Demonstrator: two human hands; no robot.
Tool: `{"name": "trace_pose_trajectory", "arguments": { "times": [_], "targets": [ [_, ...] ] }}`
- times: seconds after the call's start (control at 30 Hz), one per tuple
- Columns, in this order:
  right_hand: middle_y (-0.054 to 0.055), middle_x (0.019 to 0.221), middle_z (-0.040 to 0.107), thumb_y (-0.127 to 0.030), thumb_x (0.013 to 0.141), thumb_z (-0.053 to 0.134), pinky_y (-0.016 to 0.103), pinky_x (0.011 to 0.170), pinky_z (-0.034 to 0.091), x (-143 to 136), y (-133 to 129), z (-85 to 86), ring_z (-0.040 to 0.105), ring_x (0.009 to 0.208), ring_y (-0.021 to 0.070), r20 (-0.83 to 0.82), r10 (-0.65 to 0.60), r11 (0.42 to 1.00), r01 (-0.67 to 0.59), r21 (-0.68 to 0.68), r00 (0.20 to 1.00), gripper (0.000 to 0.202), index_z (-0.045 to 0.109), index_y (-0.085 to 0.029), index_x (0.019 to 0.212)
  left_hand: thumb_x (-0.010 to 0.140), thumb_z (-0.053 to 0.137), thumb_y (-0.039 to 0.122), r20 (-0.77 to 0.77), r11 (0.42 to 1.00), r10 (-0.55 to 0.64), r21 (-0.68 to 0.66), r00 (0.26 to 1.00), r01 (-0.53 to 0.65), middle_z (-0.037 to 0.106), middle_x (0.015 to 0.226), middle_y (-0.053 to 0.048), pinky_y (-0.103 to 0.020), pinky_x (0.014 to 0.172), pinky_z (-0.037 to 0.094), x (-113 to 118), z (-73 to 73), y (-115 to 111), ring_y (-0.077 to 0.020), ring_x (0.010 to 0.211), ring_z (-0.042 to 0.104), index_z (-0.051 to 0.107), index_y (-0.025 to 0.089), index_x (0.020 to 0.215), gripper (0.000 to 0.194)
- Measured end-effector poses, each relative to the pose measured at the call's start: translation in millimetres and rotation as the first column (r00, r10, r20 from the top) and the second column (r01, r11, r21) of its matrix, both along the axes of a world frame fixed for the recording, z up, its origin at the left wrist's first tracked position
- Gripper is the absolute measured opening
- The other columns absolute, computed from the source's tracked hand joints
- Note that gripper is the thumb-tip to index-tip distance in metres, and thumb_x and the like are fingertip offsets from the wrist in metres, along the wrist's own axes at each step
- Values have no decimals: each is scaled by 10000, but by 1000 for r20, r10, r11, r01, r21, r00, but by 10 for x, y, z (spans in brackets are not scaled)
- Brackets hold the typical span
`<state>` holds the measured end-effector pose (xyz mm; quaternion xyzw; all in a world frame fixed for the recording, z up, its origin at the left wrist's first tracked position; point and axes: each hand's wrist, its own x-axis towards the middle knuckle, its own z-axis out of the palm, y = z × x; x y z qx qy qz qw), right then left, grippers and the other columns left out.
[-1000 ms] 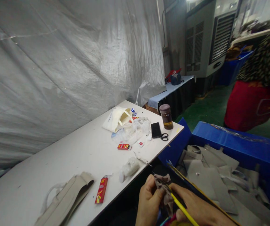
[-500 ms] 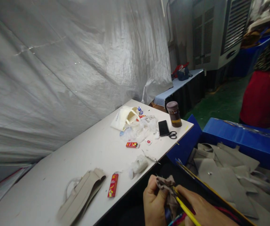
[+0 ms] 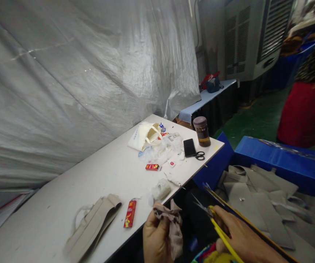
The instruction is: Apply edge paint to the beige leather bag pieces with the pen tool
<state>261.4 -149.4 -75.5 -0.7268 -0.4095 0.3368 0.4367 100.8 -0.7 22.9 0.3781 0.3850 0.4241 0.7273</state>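
My left hand (image 3: 157, 237) is closed on a crumpled brownish-grey piece of cloth (image 3: 175, 230), which hangs down past the fingers near the table's front edge. To its right, my right hand (image 3: 232, 230) grips yellow-handled scissors (image 3: 223, 239). Their thin metal blades point up and to the left, slightly parted and away from the cloth. On the white table (image 3: 99, 171) lie a beige bag (image 3: 94, 226) with a strap, a red box (image 3: 130, 213) and a clear plastic wrapping (image 3: 161, 189).
Farther back on the table are a cream tote bag (image 3: 141, 137), a phone (image 3: 189, 148), black-handled scissors (image 3: 200, 155) and a lidded bottle (image 3: 202, 131). Right of me, a blue bin (image 3: 280, 149) holds grey-beige pieces. A person in red (image 3: 302, 113) stands beyond.
My hands have moved apart. The left hand carried the cloth left and the scissors came away from it, their blades now showing. The view has shifted slightly.
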Motion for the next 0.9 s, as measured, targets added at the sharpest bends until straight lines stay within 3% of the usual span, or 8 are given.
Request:
{"name": "trace_pose_trajectory", "arguments": {
  "times": [0.13, 0.27, 0.37, 0.5, 0.67, 0.77, 0.9],
  "targets": [
    [209, 1389, 603, -456, 616, 843, 586, 1127, 373, 36, 12, -77, 535, 1290, 438, 453, -90, 996, 78, 45, 887, 825, 600, -154, 1344, 558, 1031, 373, 31, 997, 34, -73, 999, -31, 794, 935, -95, -296, 725, 618, -9, -77, 27, -206, 769, 740, 777, 181, 974, 523],
    [239, 1351, 613, -494, 638, 869, 608, 1113, 377, 54, 25, -163, 525, 1279, 453, 662, -156, 985, 68, 156, 733, 849, 596, -108, 1343, 622, 999, 426, -33, 1000, 25, -16, 999, -26, 792, 1008, -119, -275, 741, 612, -38, -173, 54, -197, 800, 739, 774, 174, 1050, 545],
    [214, 1270, 642, -487, 648, 878, 571, 1077, 399, 161, 55, -112, 550, 1203, 431, 742, -169, 978, 18, 208, 649, 802, 613, -113, 1306, 695, 947, 488, -151, 996, 30, 82, 988, -18, 773, 1106, -126, -272, 855, 595, -123, -245, 125, -228, 990, 731, 762, 162, 1116, 563],
    [187, 1269, 630, -446, 681, 859, 541, 1106, 367, 366, 157, 30, 520, 1220, 406, 812, -150, 969, -81, 235, 564, 752, 610, -125, 1314, 742, 900, 532, -290, 994, -52, 77, 956, 77, 763, 1142, -138, -325, 977, 552, -179, -372, 166, -292, 1180, 675, 762, 148, 1146, 574],
    [182, 1298, 617, -435, 668, 838, 561, 1155, 334, 496, 280, 15, 489, 1272, 400, 838, -199, 900, -243, 362, 509, 786, 597, -108, 1341, 802, 805, 611, -434, 938, -272, 77, 859, 337, 782, 1007, -127, -297, 842, 550, -4, -525, 9, -263, 954, 710, 795, 135, 1100, 562],
    [190, 1350, 589, -384, 658, 822, 565, 1170, 331, 517, 304, -44, 459, 1322, 404, 855, -183, 883, -302, 360, 486, 806, 581, -100, 1372, 802, 781, 637, -515, 911, -320, 63, 795, 407, 779, 928, -121, -268, 747, 521, 114, -589, -86, -231, 833, 684, 809, 122, 994, 551],
    [173, 1336, 596, -347, 672, 783, 545, 1214, 306, 547, 308, -55, 441, 1358, 394, 864, -167, 872, -338, 355, 476, 748, 596, -101, 1354, 797, 787, 594, -512, 880, -383, 51, 768, 473, 772, 911, -132, -294, 772, 518, 201, -614, -103, -255, 854, 681, 808, 103, 968, 520]
  ]
}}
